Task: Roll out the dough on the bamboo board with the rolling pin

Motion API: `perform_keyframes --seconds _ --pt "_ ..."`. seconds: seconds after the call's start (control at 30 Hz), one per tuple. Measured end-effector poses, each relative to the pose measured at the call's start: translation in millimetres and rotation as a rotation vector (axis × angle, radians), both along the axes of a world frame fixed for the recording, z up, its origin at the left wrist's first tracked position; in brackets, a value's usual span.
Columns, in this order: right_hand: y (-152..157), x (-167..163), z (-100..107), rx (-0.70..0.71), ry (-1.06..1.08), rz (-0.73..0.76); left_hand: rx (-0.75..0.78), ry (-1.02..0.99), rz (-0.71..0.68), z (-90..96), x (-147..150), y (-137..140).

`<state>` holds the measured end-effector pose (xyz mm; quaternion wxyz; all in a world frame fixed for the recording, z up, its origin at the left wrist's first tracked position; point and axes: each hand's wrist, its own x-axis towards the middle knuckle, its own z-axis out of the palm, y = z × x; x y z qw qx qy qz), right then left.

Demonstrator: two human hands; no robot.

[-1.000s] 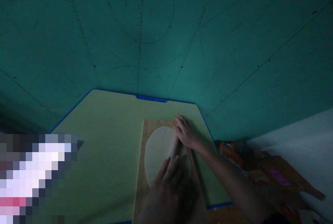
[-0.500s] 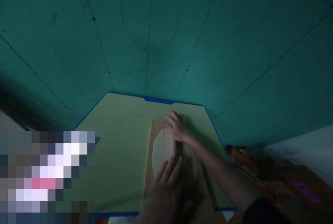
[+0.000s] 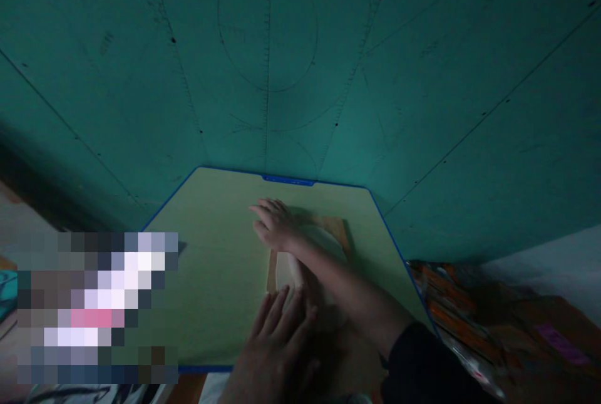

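Observation:
A pale rolling pin (image 3: 297,271) lies lengthwise across a flat, pale round sheet of dough (image 3: 283,271). Under the dough is a wooden board (image 3: 334,225), partly hidden by my hands and forearm. My right hand (image 3: 275,223) rests over the pin's far end, fingers stretched out and spread past the board's left edge. Over the near end lies my left hand (image 3: 279,332), its fingers extended and slightly apart. Neither hand wraps around the pin. Shadow and my right forearm cover much of the dough's right side.
The board sits on a pale yellow-green tabletop (image 3: 211,279) with a blue rim. Behind it rises a green wall (image 3: 422,91) with drawn lines and circles. Orange and brown packages (image 3: 469,316) are piled at the right. A pixelated patch hides the lower left.
My right hand has swept left across the board's far end, and my left hand has shifted slightly left. The pin's far end has moved left over the dough.

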<state>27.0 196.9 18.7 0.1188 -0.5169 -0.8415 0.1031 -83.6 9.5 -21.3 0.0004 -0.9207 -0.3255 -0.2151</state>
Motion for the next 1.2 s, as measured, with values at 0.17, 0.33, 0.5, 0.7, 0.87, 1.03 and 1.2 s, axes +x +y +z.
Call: perform_keyframes --seconds 0.17,0.33,0.5,0.7,0.87,1.03,1.2 --pt "-4.0 59.1 -1.8 -0.066 -0.068 -0.106 0.001 -0.072 -0.143 11.2 18.6 1.2" --pt "-8.2 33.8 -1.4 -0.074 -0.065 -0.064 -0.043 -0.216 -0.097 39.7 -9.3 0.2" --pt "-23.7 -26.8 7.6 -0.02 -0.005 0.19 -0.126 -0.346 0.07 61.2 -50.3 -6.7" --pt "-45.5 8.5 16.0 0.064 0.01 0.125 -0.114 -0.408 0.202 54.5 -70.0 11.6" --pt "-101.9 66.7 7.2 -0.022 -0.002 -0.209 -0.149 -0.215 0.22 52.6 -29.8 99.7" --pt "-127.2 91.8 -2.9 -0.085 -0.067 -0.313 -0.144 -0.039 0.052 43.4 58.0 190.5" --pt "-122.0 79.5 -3.0 -0.187 0.075 -0.251 -0.13 0.094 0.001 29.7 86.4 216.7"
